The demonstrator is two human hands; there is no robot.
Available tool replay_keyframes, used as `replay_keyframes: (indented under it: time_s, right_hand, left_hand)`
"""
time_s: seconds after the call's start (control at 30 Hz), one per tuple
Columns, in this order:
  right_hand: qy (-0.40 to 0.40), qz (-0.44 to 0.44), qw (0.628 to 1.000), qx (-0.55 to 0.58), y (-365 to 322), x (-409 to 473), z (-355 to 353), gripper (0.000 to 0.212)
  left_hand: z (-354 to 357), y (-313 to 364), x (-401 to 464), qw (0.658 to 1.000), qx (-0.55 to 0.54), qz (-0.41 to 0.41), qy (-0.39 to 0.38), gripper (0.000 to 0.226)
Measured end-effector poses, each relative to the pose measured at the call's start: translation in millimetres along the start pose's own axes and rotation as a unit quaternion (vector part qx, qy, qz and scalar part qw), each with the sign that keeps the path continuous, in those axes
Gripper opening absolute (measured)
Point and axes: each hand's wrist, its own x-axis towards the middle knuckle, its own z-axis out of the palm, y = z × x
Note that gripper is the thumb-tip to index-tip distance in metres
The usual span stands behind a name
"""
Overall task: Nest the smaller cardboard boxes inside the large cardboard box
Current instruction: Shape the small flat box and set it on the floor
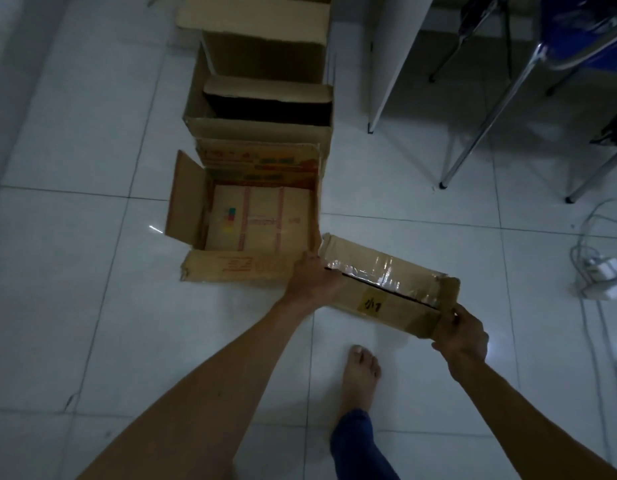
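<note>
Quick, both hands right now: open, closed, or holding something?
Left hand: grips the left end of the taped cardboard box.
Right hand: grips the same box's right end flap.

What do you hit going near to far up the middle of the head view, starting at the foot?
Bare foot → left hand gripping the taped box → open printed box on the floor → plain open box behind it → another cardboard box at the top edge.

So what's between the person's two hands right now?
In the head view, a taped cardboard box spans the stretch between them: the left hand holds one end, the right hand grips the other.
</note>
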Motion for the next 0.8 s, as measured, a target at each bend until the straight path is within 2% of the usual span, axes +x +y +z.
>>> replay_keyframes:
  time_s: [0.1, 0.27, 0.4, 0.67, 0.8]
  right_hand:
    - [0.018, 0.017, 1.000, 0.001, 14.1, -60.2, 0.2, 0.030]
    - [0.008, 0.026, 0.999, -0.034, 45.4, -140.5, 4.7, 0.031]
    - [0.012, 0.022, 0.997, -0.067, 56.6, -175.2, 11.4, 0.032]
    - [0.101, 0.010, 0.992, -0.078, 48.6, -236.9, 20.1, 0.042]
    - [0.097, -0.033, 0.993, -0.057, 45.9, -261.3, 23.3, 0.062]
  left_hand:
    - [-19.2, -29.3, -49.4, 0.999, -0.036, 0.013, -0.030, 0.029]
    - [-39.0, -85.9, -107.1, 0.997, -0.051, 0.046, -0.033, 0.028]
    - [-45.4, -120.4, -133.7, 0.994, -0.098, 0.036, -0.024, 0.013]
    - [-42.1, -166.6, -170.4, 0.990, -0.123, 0.049, 0.050, 0.019]
    - [-48.8, -183.5, -184.0, 0.988, -0.123, 0.051, 0.078, 0.019]
